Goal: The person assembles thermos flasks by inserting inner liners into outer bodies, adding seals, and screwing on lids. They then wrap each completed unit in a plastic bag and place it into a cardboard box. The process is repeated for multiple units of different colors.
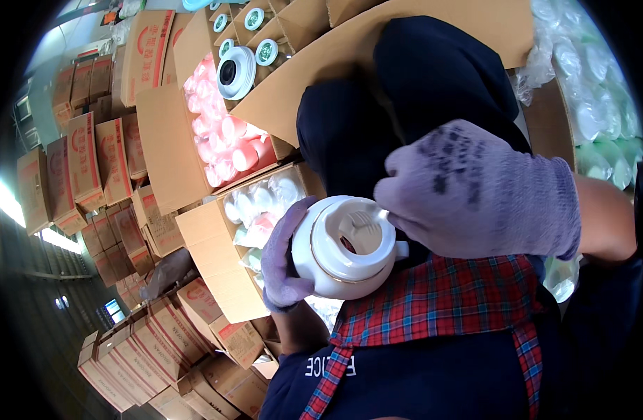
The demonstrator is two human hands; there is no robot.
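A round white vessel (321, 276), banded with a thin gold line, sits tilted in front of my lap with its wide mouth facing up. Ribbed inner walls and a small dark reddish spot show inside the mouth. My left hand (283, 262), in a light purple knit glove, wraps round its left side. My right hand (468, 192), gloved alike with dark palm-side marks, is closed at the right edge of the mouth. Its fingertips pinch there; whether they grip the rim or a small piece is unclear.
Ahead, a divided carton (304, 31) holds several items with green-and-white tops, and a white ringed part (236, 73) rests on it. Pink caps (216, 136) and bagged white pieces (265, 199) fill boxes at left. Plastic-wrapped parts (580, 84) stand right; stacked cartons (83, 164) far left.
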